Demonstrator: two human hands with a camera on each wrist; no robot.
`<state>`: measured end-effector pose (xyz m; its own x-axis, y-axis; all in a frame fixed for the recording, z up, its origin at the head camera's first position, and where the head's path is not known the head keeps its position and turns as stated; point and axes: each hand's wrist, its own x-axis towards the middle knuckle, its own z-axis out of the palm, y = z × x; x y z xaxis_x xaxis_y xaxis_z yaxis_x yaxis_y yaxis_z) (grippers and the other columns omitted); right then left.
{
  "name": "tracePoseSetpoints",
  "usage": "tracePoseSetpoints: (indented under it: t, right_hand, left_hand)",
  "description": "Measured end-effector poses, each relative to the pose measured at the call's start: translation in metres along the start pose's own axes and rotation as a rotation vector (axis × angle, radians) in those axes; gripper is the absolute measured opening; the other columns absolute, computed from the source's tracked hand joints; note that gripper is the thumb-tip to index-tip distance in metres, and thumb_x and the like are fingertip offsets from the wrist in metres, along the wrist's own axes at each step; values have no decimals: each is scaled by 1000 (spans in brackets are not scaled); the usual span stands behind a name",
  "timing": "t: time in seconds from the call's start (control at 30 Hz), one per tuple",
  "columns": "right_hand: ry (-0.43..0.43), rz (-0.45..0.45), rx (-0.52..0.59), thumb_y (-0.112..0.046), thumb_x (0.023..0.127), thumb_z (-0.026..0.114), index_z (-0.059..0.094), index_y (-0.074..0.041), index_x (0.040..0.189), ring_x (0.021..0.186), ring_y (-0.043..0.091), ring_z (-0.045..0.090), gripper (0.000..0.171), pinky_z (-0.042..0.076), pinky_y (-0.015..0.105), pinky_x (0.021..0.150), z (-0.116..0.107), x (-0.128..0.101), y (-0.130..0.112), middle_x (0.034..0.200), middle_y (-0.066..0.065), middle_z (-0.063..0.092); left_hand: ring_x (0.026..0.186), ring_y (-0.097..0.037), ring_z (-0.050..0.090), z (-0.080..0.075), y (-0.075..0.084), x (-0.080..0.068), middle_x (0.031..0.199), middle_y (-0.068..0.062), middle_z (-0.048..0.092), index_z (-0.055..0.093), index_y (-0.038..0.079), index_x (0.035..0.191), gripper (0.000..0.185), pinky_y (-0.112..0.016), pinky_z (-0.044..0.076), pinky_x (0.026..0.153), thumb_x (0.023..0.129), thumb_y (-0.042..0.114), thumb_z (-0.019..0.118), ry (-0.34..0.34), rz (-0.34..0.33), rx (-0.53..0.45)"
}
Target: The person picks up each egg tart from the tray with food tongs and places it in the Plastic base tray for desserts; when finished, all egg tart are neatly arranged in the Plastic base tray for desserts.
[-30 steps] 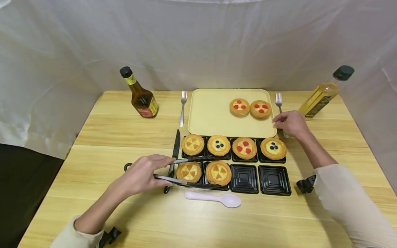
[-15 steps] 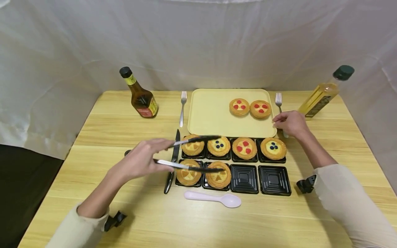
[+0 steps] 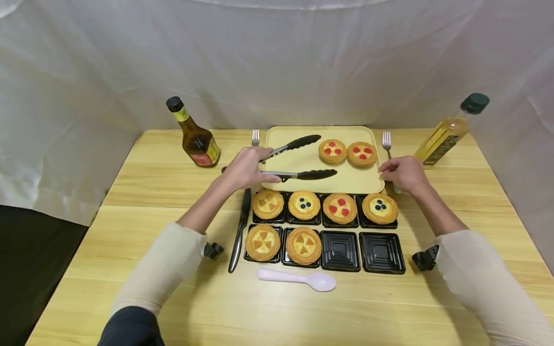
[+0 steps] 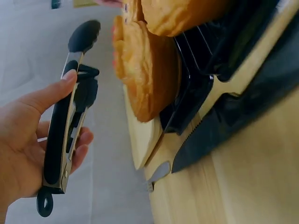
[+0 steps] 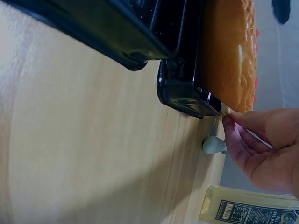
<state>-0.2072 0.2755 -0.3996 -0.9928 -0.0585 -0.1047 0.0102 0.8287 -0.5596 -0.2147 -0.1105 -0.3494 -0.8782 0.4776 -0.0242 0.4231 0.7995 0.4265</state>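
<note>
My left hand (image 3: 243, 168) grips one pair of black-tipped metal tongs (image 3: 298, 158), arms spread, over the pale yellow rectangular tray's (image 3: 294, 158) left half. My right hand (image 3: 400, 174), fingers curled, touches the tray's front right corner; whether it grips, I cannot tell. Two red-dotted tarts (image 3: 332, 151) sit near the tray's back right corner. Eight black square plastic cups (image 3: 382, 253) along the tray's front edge hold six tarts. Also two forks, one knife, one spoon, two bottles.

Head view: high, looking forward and down over the whole tabletop (image 3: 143, 192), both hands in frame. Left wrist view: rolled sideways, close behind the left hand (image 4: 28, 140), tongs (image 4: 65, 130) along its fingers. Right wrist view: rolled, near the tabletop, right hand's fingers (image 5: 233, 135) close. All three share the black trays (image 3: 342, 250).
</note>
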Motion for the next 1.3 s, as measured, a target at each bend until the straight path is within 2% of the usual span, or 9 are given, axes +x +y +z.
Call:
tracePoseSetpoints:
  t: [0.1, 0.2, 0.33, 0.47, 0.6, 0.73, 0.83, 0.97, 1.3]
  right_hand:
    - [1, 2, -9, -10, 84, 68, 69, 4, 101, 72, 26, 65, 22, 47, 26, 62, 0, 1, 0, 93, 23, 70]
    - [5, 0, -23, -12, 85, 68, 69, 4, 100, 70, 23, 64, 22, 47, 31, 65, 0, 1, 0, 92, 21, 70]
    - [-5, 7, -21, -12, 85, 68, 69, 3, 101, 74, 27, 64, 22, 47, 34, 67, 0, 2, 1, 92, 21, 70]
    - [-7, 15, -25, -13, 85, 68, 69, 3, 102, 75, 27, 64, 23, 46, 31, 66, 0, 2, 1, 92, 21, 70]
    - [-6, 16, -27, -12, 85, 68, 69, 3, 102, 72, 23, 64, 23, 45, 28, 63, 0, 2, 1, 92, 21, 70]
    - [-5, 18, -16, -12, 85, 68, 69, 3, 101, 71, 22, 63, 23, 45, 25, 61, 1, 3, 1, 92, 22, 70]
    - [-3, 21, -9, -12, 85, 68, 69, 3, 101, 73, 26, 64, 22, 45, 25, 61, 2, 3, 1, 92, 22, 69]
    - [-6, 22, -5, -12, 85, 68, 69, 4, 102, 77, 31, 65, 23, 45, 25, 61, 1, 2, 1, 93, 23, 69]
    - [-7, 14, 3, -11, 85, 68, 68, 5, 102, 76, 30, 65, 23, 45, 23, 59, 1, 2, 2, 93, 24, 69]
  left_hand:
    - [117, -32, 57, 6, 5, 18, 132, -20, 56, 47, -1, 136, 83, -41, 49, 99, 75, 44, 78, -27, -35, 22]
    - [90, -27, 63, 11, 11, 30, 129, -21, 58, 48, -1, 136, 82, -37, 53, 90, 75, 45, 78, -36, -65, 51]
    - [58, -16, 47, 15, 18, 41, 123, -20, 62, 48, 0, 137, 82, -29, 49, 71, 76, 46, 76, -41, -109, 85]
    - [47, -10, 31, 17, 21, 47, 111, -18, 66, 49, 3, 137, 75, -23, 37, 54, 79, 45, 74, -45, -118, 106]
    - [44, -8, 29, 14, 23, 43, 123, -17, 63, 53, 5, 134, 68, -21, 33, 48, 82, 43, 72, -38, -111, 117]
    - [52, -13, 43, 6, 22, 26, 119, -18, 65, 58, 2, 128, 62, -24, 44, 54, 83, 41, 72, 2, -55, 115]
    - [71, -21, 61, 0, 23, 6, 115, -18, 66, 59, 1, 125, 60, -31, 54, 71, 82, 40, 72, 48, 2, 102]
    - [96, -30, 66, -3, 29, -27, 120, -18, 65, 58, 2, 127, 61, -38, 56, 84, 81, 39, 73, 82, 45, 65]
    - [97, -27, 68, 13, 54, -106, 124, -16, 63, 57, 3, 128, 63, -36, 56, 87, 78, 37, 74, 90, 220, 72]
